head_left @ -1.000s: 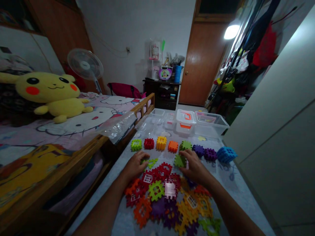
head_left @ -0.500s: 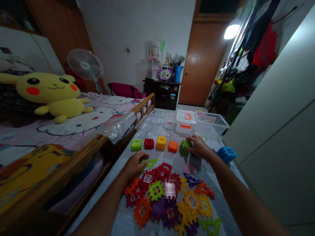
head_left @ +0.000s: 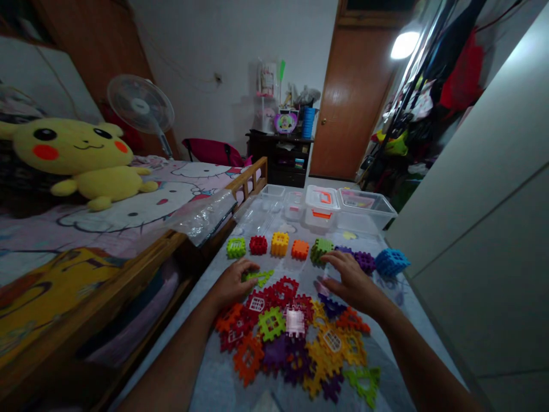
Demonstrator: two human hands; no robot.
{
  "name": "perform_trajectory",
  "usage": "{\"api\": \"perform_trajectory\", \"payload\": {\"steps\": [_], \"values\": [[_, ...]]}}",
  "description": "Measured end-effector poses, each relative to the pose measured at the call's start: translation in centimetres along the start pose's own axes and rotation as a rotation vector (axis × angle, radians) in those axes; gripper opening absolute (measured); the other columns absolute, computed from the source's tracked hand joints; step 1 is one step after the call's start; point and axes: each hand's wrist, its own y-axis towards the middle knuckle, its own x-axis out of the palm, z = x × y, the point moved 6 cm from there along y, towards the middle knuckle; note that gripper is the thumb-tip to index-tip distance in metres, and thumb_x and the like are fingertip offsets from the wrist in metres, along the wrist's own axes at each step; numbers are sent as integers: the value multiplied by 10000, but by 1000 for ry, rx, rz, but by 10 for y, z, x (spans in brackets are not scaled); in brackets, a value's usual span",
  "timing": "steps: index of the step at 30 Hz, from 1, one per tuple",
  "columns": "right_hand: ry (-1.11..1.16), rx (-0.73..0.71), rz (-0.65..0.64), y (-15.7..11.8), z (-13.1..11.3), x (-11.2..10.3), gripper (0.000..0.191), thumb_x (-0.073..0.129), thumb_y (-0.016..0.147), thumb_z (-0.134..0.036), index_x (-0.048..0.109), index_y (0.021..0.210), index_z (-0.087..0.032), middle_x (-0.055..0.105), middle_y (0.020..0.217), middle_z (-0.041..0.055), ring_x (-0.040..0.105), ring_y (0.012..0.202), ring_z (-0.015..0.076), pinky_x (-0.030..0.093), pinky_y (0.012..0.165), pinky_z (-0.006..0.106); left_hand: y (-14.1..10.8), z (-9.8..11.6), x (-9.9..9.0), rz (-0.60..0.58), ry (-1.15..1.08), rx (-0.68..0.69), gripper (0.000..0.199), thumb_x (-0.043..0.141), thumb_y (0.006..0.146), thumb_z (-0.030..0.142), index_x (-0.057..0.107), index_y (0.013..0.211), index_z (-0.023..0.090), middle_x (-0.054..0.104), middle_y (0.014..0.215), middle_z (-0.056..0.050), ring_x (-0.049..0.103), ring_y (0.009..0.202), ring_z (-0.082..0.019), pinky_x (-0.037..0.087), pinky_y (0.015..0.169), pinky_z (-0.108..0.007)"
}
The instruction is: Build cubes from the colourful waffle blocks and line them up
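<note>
My left hand (head_left: 234, 280) is at the left of the table, its thumb and fingers closed on the left end of a light green triangular building piece (head_left: 262, 278). My right hand (head_left: 352, 280) holds nothing; its fingers are spread, with the fingertips close to a dark green stack of building pieces (head_left: 321, 250). This stack stands in a row with a light green stack (head_left: 235, 248), a red one (head_left: 258, 245), a yellow one (head_left: 279, 244) and an orange one (head_left: 299, 249). Further right are purple stacked pieces (head_left: 364, 261) and a blue stack (head_left: 392, 262). Loose interlocking pieces (head_left: 271, 324) lie heaped between my forearms.
Behind the row stand a lidded clear box (head_left: 321, 216) with orange latches and an open clear bin (head_left: 369, 209). A wooden bed rail (head_left: 171, 246) runs along the table's left side. A white cabinet (head_left: 484, 229) borders the right.
My right hand has let go of the dark green stack and drawn back toward me, uncovering the purple pieces. The left hand stays by the light green piece. The view has shifted slightly.
</note>
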Motion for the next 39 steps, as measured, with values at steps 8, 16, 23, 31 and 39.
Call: {"api": "perform_trajectory", "payload": {"steps": [8, 16, 23, 31, 39], "values": [[190, -106, -252, -31, -58, 47, 520, 715, 713, -304, 575, 1210, -237, 590, 1194, 74, 496, 1087, 254, 385, 968, 409, 0, -5, 2, 33, 0, -8, 305, 629, 698, 263, 660, 985, 167, 632, 1014, -63, 589, 986, -223, 457, 898, -346], [172, -97, -213, -33, -56, 61, 585, 660, 699, -209, 528, 1268, -199, 576, 1200, 104, 492, 1091, 269, 374, 984, 432, 1, -8, 2, 44, 4, -21, 259, 620, 717, 268, 663, 958, 185, 642, 1011, -61, 588, 979, -219, 463, 906, -351], [206, 71, 73, -24, -17, 53, 463, 558, 781, -183, 493, 1239, -192, 605, 1124, 113, 570, 1004, 248, 453, 907, 425, 0, -8, 2, 41, -5, -31, 267, 613, 727, 269, 660, 976, 184, 642, 1007, -61, 591, 966, -217, 468, 891, -346], [97, 81, 129, -19, 2, 49, 139, 475, 855, -132, 584, 852, -217, 591, 862, 43, 551, 821, 190, 460, 742, 307, 1, -9, 3, 46, -16, -23, 270, 612, 716, 269, 665, 964, 176, 638, 988, -54, 593, 948, -215, 469, 869, -337], [16, 69, 184, -24, 0, 40, 252, 407, 925, -168, 654, 886, -202, 601, 942, 89, 534, 893, 222, 448, 799, 345, 0, -8, 3, 28, 1, -13, 280, 593, 744, 285, 657, 989, 164, 628, 984, -61, 595, 925, -211, 474, 833, -325]]}}
